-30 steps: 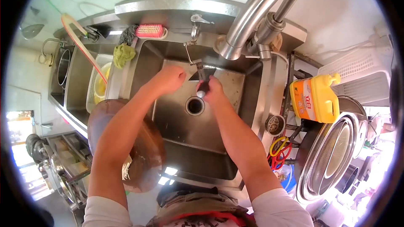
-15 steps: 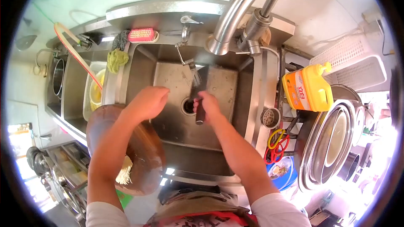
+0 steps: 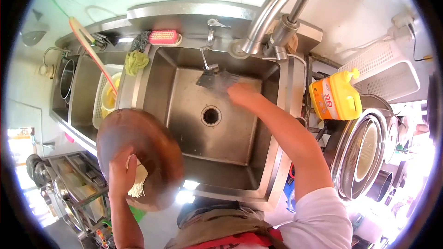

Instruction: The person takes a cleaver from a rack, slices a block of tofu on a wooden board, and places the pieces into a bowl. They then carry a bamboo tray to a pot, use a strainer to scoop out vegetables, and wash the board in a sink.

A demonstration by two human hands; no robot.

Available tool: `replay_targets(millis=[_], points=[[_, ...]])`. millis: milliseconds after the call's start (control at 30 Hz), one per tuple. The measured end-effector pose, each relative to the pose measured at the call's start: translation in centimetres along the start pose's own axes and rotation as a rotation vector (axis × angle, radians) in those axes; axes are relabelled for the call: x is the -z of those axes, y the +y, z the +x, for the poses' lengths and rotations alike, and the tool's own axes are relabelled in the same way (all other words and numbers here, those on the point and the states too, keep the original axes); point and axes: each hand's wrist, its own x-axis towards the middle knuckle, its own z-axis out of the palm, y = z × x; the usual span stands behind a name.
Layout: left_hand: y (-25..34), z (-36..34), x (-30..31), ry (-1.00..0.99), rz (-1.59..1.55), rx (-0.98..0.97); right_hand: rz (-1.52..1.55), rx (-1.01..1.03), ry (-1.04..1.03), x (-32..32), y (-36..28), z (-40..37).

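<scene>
My right hand (image 3: pixel 242 94) is closed around the handle of a kitchen knife with a broad dark blade, likely a cleaver (image 3: pixel 207 80). The blade lies over the far part of the sink (image 3: pixel 194 133), under the small tap (image 3: pixel 208 64), and is partly blurred. My left hand (image 3: pixel 122 170) is over the round wooden chopping board (image 3: pixel 159 143) at the sink's left front corner. Beside that hand lies a pile of thin white strips (image 3: pixel 140 182). Its fingers are blurred and partly hidden, so I cannot make out their grip.
A large curved faucet (image 3: pixel 263 23) rises behind the sink. A pink brush (image 3: pixel 163 36) and a green cloth (image 3: pixel 136 63) sit on the back left ledge. On the right stand a yellow detergent jug (image 3: pixel 336 96) and stacked metal strainers (image 3: pixel 357 156).
My left hand has moved from above the sink down to the chopping board. My right hand has carried the knife away from the drain to the far side, turning the blade leftward.
</scene>
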Motion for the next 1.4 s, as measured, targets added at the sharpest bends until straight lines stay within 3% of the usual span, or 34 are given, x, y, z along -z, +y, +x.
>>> replay_targets(millis=[33, 167, 300, 367, 400, 467, 500, 533, 567, 600, 633, 667, 767, 833, 867, 900, 933, 967, 1000, 1033, 1133, 1200, 1267, 1333, 1400], points=[[0.0, -0.4, 0.5, 0.016, 0.009, -0.022, 0.012, 0.031, 0.094, 0.6, 0.0, -1.4], [2.7, 2.7, 0.7, -0.089, -0.056, -0.049, -0.104, -0.088, -0.096, 0.8, 0.5, -5.2], [6.7, 11.9, -2.5, -0.06, -0.036, -0.437, -0.096, -0.106, -0.024, 3.4, -1.8, -9.4], [9.6, 17.7, -4.8, 0.084, 0.057, -0.717, -0.113, -0.081, -0.036, 4.3, -3.0, -11.9], [11.5, 20.1, -5.7, 0.078, 0.107, -0.697, -0.135, -0.069, -0.062, 4.7, -3.2, -12.9], [16.7, 24.5, -5.6, 0.081, 0.201, -0.677, 0.043, -0.004, -0.026, 4.1, -3.3, -15.4], [18.8, 24.8, -4.5, -0.037, 0.18, -0.642, 0.135, 0.106, -0.075, 4.6, -3.2, -16.8], [20.9, 24.7, -4.0, -0.131, 0.166, -0.646, 0.254, 0.048, -0.074, 4.5, -3.0, -18.8], [21.2, 26.4, -5.9, -0.049, 0.156, -0.774, 0.374, -0.009, -0.067, 4.6, -2.7, -20.8], [23.0, 26.6, -5.2, -0.149, 0.193, -0.729, 0.387, 0.146, 0.13, 4.7, -3.0, -23.2], [23.8, 26.1, -4.2, -0.221, 0.322, -0.733, 0.711, -0.06, -0.242, 10.9, -6.1, -27.1], [24.9, 24.4, -2.3, -0.331, 0.311, -0.629, 0.844, -0.087, -0.079, 13.4, -8.7, -31.0], [22.4, 26.8, -5.2, -0.231, 0.325, -0.71, 0.68, -0.027, 0.269, 15.9, -10.4, -40.9], [20.7, 29.3, -7.4, -0.169, 0.454, -0.847, 0.8, -0.194, 0.392, 19.3, -13.0, -45.9], [20.7, 29.2, -7.0, -0.174, 0.516, -0.847, 1.08, -0.251, 0.521, 19.2, -13.2, -48.2], [20.8, 29.0, -6.4, -0.173, 0.574, -0.845, 1.015, -0.389, 0.781, 20.4, -14.5, -48.8], [20.9, 28.9, -6.2, -0.175, 0.628, -0.841, 1.055, -0.279, 0.947, 22.5, -14.8, -48.9], [20.1, 29.4, -6.8, -0.195, 0.631, -0.839, 0.837, -0.395, 1.029, 25.8, -15.5, -48.4], [20.0, 28.6, -6.5, -0.22, 0.641, -0.815, 0.711, -0.364, 1.184, 28.2, -15.1, -47.3], [19.9, 27.8, -5.5, -0.239, 0.659, -0.793, 0.774, -0.35, 1.324, 31.1, -14.8, -45.8], [18.8, 26.5, -4.4, -0.174, 0.588, -0.787, 0.683, -0.297, 1.659, 39.4, -7.5, -41.5], [16.7, 25.4, -5.0, -0.059, 0.4, -0.853, 0.688, -0.217, 1.695, 45.5, -4.1, -39.3], [14.4, 22.8, -4.7, 0.09, 0.114, -0.96, 0.266, -0.317, 1.87, 51.0, -0.7, -36.6], [15.7, 15.7, 1.5, -0.035, 0.17, -0.902, 0.03, -0.444, 1.916, 55.3, -0.1, -35.0], [8.1, 15.1, -1.5, 0.184, 0.058, -0.97, 0.193, -0.48, 1.867, 58.2, -1.4, -34.4]])
